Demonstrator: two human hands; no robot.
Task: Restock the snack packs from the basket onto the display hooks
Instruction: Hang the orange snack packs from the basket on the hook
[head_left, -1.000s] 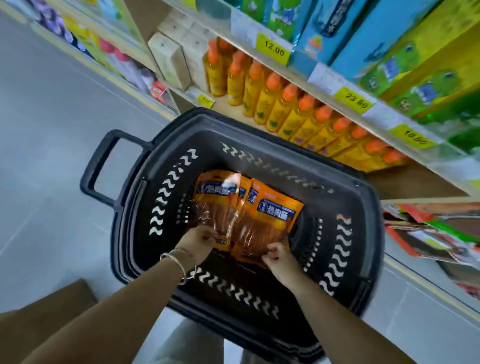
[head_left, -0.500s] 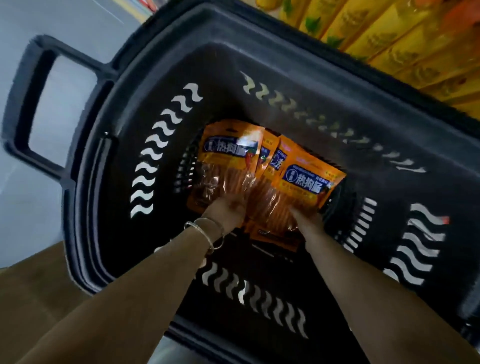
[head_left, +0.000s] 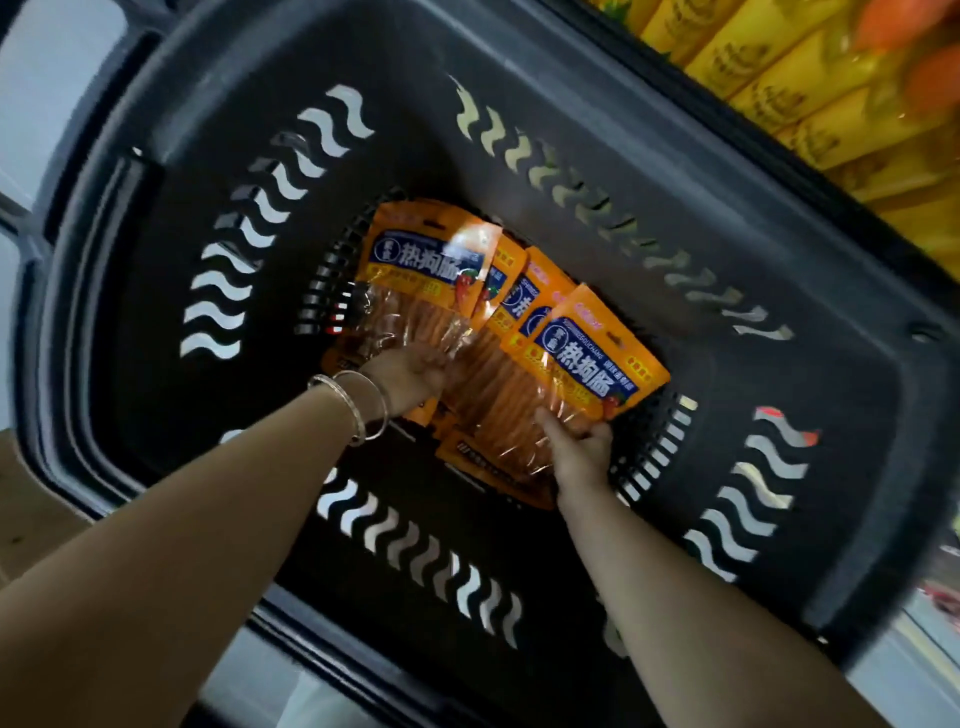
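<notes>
Inside the basket (head_left: 779, 249), orange snack packs (head_left: 589, 358) with blue labels and clear windows are gripped by the left hand (head_left: 408, 376) and right hand (head_left: 579, 452).

Fanned, overlapping snack packs (head_left: 498, 332) lie in the basket (head_left: 727, 218), on its floor at centre. The left hand (head_left: 410, 374) holds the fan's 8 o'clock edge, the right hand (head_left: 582, 452) its 5 o'clock corner. Shelved bottles (head_left: 810, 93) stand beyond the basket at 1 o'clock.

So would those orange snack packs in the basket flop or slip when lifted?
Probably floppy: the snack packs are thin, flat pouches. Their glossy film shows glare, so they may slide apart; the left hand and right hand both hold the fanned stack. Likely light.
</notes>
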